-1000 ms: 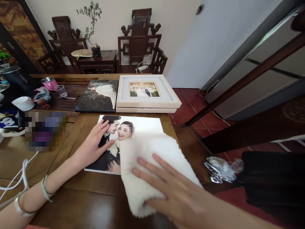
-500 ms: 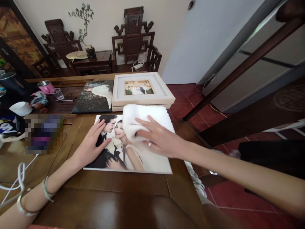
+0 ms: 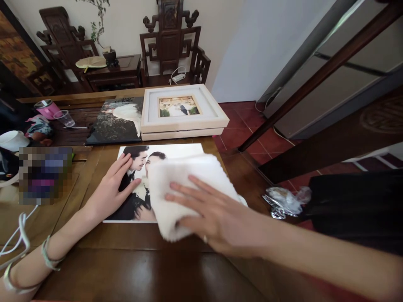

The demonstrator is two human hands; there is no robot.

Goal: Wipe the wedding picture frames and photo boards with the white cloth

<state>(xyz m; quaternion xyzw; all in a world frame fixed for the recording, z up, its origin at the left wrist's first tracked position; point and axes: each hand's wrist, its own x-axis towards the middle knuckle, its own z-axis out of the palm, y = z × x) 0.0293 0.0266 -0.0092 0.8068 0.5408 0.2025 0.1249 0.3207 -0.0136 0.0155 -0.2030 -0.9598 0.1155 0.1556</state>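
Fingers of the right hand (image 3: 217,218) lie spread and flat on a white towel (image 3: 185,184), pressing it onto the right half of a large wedding photo print (image 3: 138,167) on the wooden table (image 3: 126,268), gripping nothing. At nine o'clock of the towel, the left hand (image 3: 110,191) rests open, palm down, on the print's left edge, holding it flat without grasping. At twelve o'clock of the print sit a pale framed picture (image 3: 182,111) and, just beside it at its nine o'clock, a dark photo panel (image 3: 116,119); a pink cup (image 3: 45,109) stands at about ten o'clock, well apart.
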